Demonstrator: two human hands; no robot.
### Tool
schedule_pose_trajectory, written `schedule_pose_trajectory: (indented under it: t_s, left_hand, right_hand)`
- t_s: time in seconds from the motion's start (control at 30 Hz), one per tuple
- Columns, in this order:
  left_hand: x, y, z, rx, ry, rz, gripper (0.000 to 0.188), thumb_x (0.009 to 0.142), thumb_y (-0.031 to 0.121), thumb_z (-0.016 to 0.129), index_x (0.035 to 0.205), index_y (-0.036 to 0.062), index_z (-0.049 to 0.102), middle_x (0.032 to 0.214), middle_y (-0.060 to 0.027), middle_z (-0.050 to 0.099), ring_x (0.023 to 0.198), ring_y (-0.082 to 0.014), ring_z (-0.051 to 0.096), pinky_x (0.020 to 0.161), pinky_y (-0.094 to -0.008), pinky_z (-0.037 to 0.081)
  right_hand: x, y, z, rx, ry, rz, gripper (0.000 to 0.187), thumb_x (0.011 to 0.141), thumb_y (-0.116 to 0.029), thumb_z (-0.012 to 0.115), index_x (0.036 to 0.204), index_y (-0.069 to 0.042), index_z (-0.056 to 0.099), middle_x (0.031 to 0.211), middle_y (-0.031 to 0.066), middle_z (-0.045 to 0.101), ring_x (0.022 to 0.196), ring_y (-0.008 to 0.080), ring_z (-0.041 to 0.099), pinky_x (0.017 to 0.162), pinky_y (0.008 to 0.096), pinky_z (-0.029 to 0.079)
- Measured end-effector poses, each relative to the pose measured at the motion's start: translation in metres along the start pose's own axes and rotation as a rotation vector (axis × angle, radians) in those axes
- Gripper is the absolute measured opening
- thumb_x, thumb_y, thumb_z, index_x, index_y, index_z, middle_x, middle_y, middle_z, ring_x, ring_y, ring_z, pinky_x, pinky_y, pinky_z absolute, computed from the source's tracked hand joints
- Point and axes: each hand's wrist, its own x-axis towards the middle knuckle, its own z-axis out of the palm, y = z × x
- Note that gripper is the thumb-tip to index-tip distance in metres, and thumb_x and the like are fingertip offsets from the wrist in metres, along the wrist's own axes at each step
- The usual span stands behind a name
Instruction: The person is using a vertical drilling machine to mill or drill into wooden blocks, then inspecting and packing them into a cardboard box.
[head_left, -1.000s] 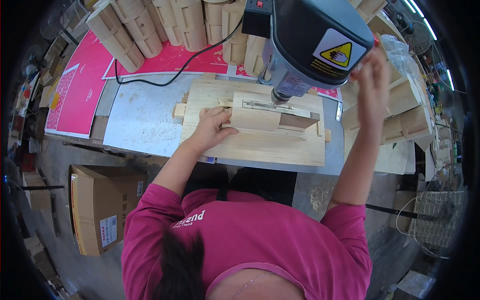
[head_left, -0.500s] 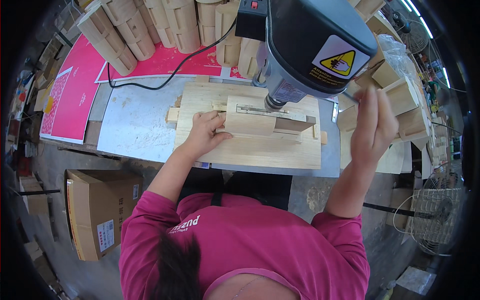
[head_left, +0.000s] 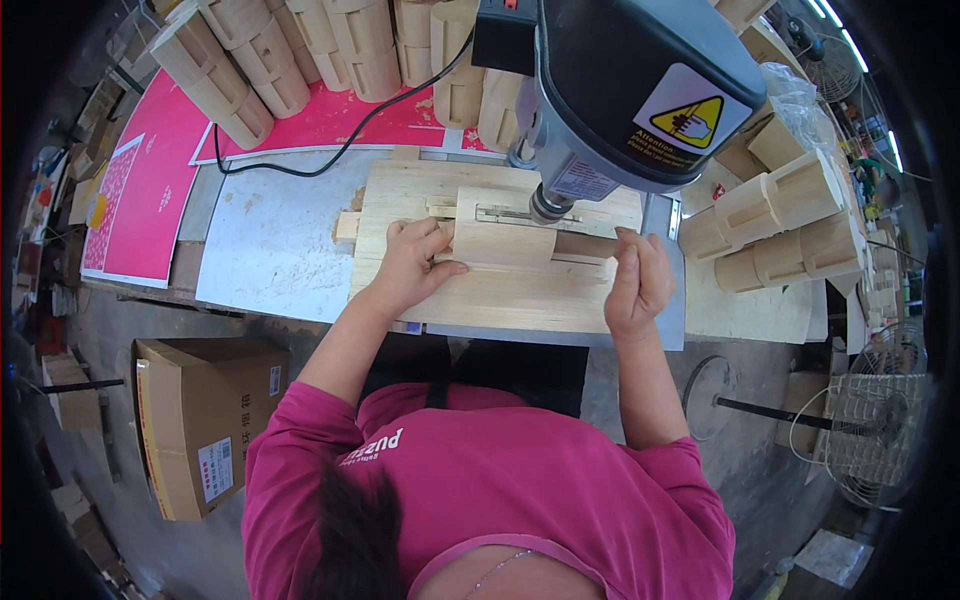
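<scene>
Right hand (head_left: 640, 283) hides the right end of the brown strip (head_left: 584, 246).

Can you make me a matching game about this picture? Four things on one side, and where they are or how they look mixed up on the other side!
Things
1. Left hand
2. Right hand
3. Warning sticker
4. Box

Places and looks
A. Brown, with a white label
B. By the right end of the brown bar
C. On the drill press's black housing
D. At the left end of the pale wooden block

Right pairs
1-D, 2-B, 3-C, 4-A
</scene>
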Motion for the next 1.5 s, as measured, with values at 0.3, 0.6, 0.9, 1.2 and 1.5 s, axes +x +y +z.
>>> schedule_pose_trajectory:
  t_s: [0.3, 0.6, 0.9, 1.2, 1.5]
  left_hand:
    - [0.008, 0.013, 0.009, 0.078, 0.009, 0.025, 0.048, 0.064, 0.029, 0.074, 0.107, 0.0123, 0.059, 0.075, -0.0002, 0.053, 0.075, -0.0185, 0.052, 0.073, -0.0352, 0.028]
    - [0.022, 0.022, 0.026, 0.036, -0.019, 0.046, 0.047, 0.066, 0.029, 0.073, 0.106, 0.0096, 0.059, 0.076, -0.0007, 0.051, 0.075, -0.0191, 0.050, 0.072, -0.0356, 0.029]
    - [0.017, 0.019, 0.026, 0.040, 0.001, 0.048, 0.044, 0.065, 0.029, 0.074, 0.102, 0.0087, 0.059, 0.076, -0.0007, 0.052, 0.074, -0.0192, 0.050, 0.072, -0.0357, 0.028]
    - [0.019, 0.023, 0.024, 0.062, -0.010, 0.031, 0.045, 0.065, 0.029, 0.074, 0.102, 0.0097, 0.059, 0.077, -0.0008, 0.052, 0.074, -0.0197, 0.051, 0.072, -0.0361, 0.030]
    - [0.015, 0.020, 0.025, 0.069, 0.008, 0.020, 0.043, 0.066, 0.029, 0.073, 0.104, 0.0128, 0.060, 0.076, -0.0016, 0.053, 0.075, -0.0208, 0.052, 0.074, -0.0368, 0.030]
  right_hand:
    - [0.160, -0.034, -0.026, -0.044, 0.149, 0.144, 0.026, 0.086, -0.020, 0.052, 0.071, 0.001, 0.054, 0.057, 0.0067, 0.048, 0.052, 0.0140, 0.039, 0.051, 0.0284, 0.034]
    - [0.161, -0.028, -0.048, -0.153, -0.030, 0.098, 0.030, 0.090, -0.023, 0.047, 0.085, 0.002, 0.062, 0.061, 0.0003, 0.050, 0.055, 0.0048, 0.042, 0.049, 0.0202, 0.030]
    - [0.045, -0.043, -0.034, 0.005, 0.054, 0.086, 0.017, 0.084, -0.003, 0.048, 0.077, 0.006, 0.061, 0.054, 0.0058, 0.047, 0.047, 0.0141, 0.044, 0.046, 0.0268, 0.032]
    - [-0.004, 0.016, 0.018, 0.084, 0.142, -0.131, 0.016, 0.084, -0.003, 0.044, 0.079, 0.005, 0.057, 0.062, 0.0112, 0.052, 0.054, 0.0209, 0.047, 0.050, 0.0315, 0.036]
    - [0.098, -0.044, -0.037, 0.067, 0.150, 0.113, 0.020, 0.083, -0.011, 0.053, 0.070, 0.003, 0.056, 0.054, 0.0072, 0.046, 0.050, 0.0131, 0.045, 0.049, 0.0280, 0.034]
